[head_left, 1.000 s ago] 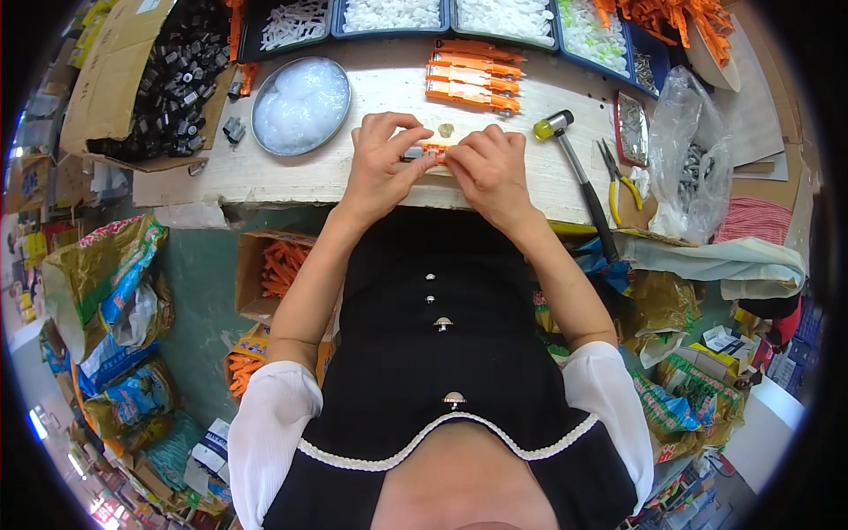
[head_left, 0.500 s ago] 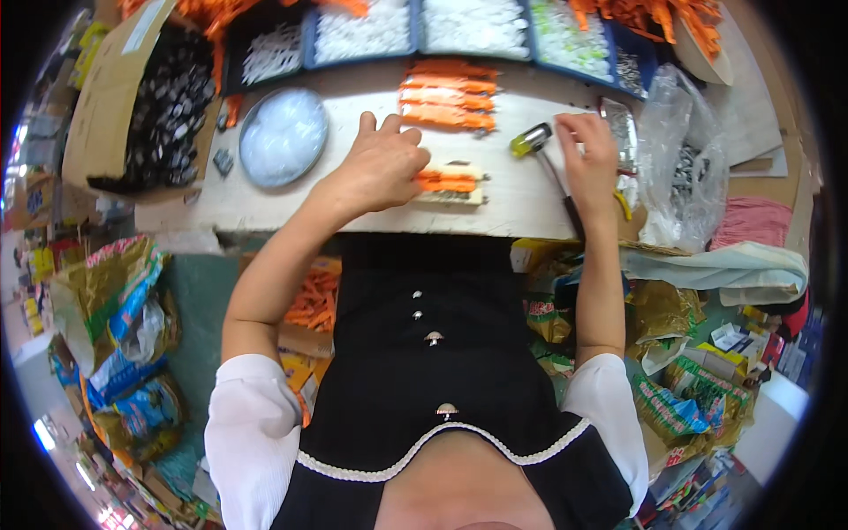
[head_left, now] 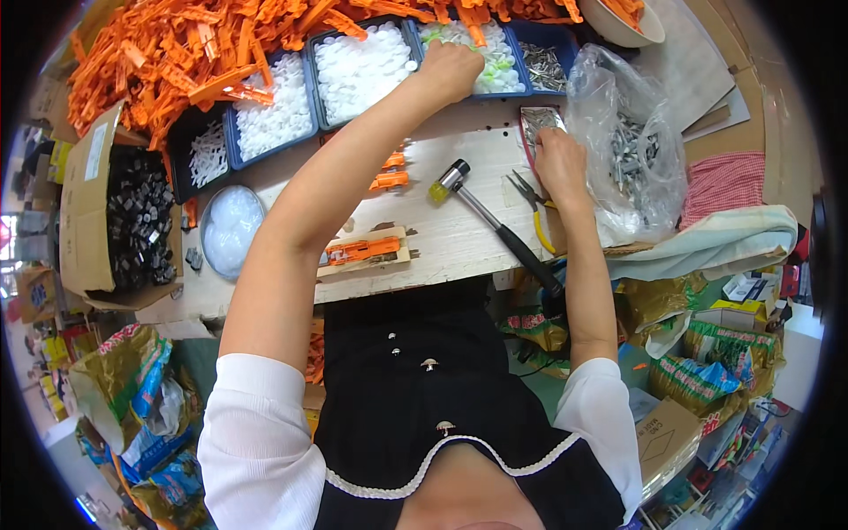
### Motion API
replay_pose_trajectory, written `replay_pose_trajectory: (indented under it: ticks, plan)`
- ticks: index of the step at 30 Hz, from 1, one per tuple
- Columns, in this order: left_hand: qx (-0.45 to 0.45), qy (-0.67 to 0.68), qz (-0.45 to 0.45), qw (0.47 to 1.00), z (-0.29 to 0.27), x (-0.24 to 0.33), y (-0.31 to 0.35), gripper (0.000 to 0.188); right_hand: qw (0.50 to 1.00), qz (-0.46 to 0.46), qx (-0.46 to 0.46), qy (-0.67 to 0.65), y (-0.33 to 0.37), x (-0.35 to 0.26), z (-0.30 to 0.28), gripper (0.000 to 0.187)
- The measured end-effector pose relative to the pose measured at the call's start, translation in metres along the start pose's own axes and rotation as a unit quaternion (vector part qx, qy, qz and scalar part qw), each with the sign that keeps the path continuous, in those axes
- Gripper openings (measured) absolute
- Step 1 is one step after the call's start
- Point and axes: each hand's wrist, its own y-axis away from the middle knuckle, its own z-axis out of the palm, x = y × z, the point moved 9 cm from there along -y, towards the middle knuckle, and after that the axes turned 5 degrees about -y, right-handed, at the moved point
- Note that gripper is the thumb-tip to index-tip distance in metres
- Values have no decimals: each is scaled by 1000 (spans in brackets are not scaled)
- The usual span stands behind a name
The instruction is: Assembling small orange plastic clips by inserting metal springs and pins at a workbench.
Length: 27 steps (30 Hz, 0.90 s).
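Note:
My left hand (head_left: 452, 69) reaches far across the bench to the bin of small white and light-green parts (head_left: 503, 75). Its fingers are curled and the tips are hidden, so what they hold does not show. My right hand (head_left: 561, 163) is at the small tray of silvery pieces (head_left: 537, 117), fingers bent together at its near end; anything in them is too small to make out. Below my left forearm, an orange plastic part (head_left: 364, 250) lies in a pale block fixture (head_left: 405, 258) by the bench's front edge. More orange parts (head_left: 389, 179) are partly covered by that forearm.
A hammer (head_left: 490, 221) and pliers (head_left: 533, 208) lie near my right hand, beside a clear bag of metal pieces (head_left: 632, 159). Bins of white parts (head_left: 274, 110), an orange heap (head_left: 194, 62), a round dish (head_left: 231, 231) and a carton of black parts (head_left: 141, 225) surround the left side.
My left hand has left the orange part in the fixture and moved up to the far bin. My right hand has moved from beside the hammer to the small tray. The view has shifted.

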Motion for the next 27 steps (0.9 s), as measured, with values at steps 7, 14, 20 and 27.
replay_pose_trajectory:
  ticks: [7, 14, 20, 27]
  plan:
    - [78, 181, -42, 979, -6, -34, -6, 16, 998, 32, -19, -51, -2, 13, -4, 17]
    - [53, 162, -47, 984, -5, -26, 2, 15, 998, 0, 16, -56, 5, 10, -3, 17]
    - [-14, 56, -44, 997, -1, -10, -3, 13, 996, -18, 32, -80, 10, -2, -17, 14]
    - [103, 353, -94, 925, -19, -43, 4, 5, 978, -3, 67, -199, 10, 2, -35, 9]
